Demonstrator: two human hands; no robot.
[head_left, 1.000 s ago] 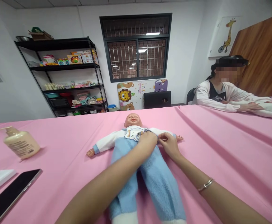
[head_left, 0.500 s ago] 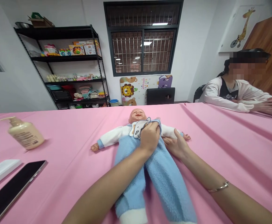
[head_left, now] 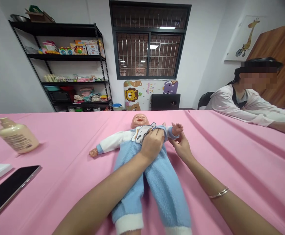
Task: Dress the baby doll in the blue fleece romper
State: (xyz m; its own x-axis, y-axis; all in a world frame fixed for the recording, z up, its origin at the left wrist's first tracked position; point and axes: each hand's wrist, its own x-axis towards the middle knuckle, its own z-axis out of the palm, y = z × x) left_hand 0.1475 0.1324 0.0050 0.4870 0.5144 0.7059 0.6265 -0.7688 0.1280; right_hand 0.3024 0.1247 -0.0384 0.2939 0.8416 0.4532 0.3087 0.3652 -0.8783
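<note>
The doll (head_left: 139, 121) is lying on its back mid-table on the pink cloth (head_left: 232, 163), head toward the far side. The left hand (head_left: 153, 144) is closing over the chest of the blue suit (head_left: 163, 186), bunching the fabric under its fingers, while the right hand (head_left: 182, 147) is pinching the doll's raised cuff (head_left: 172, 132) between fingers and thumb. A hard tug on that cuff risks twisting the stiff arm or dragging the doll sideways, and the bunched collar could ride up over its chin if the left hand slides.
</note>
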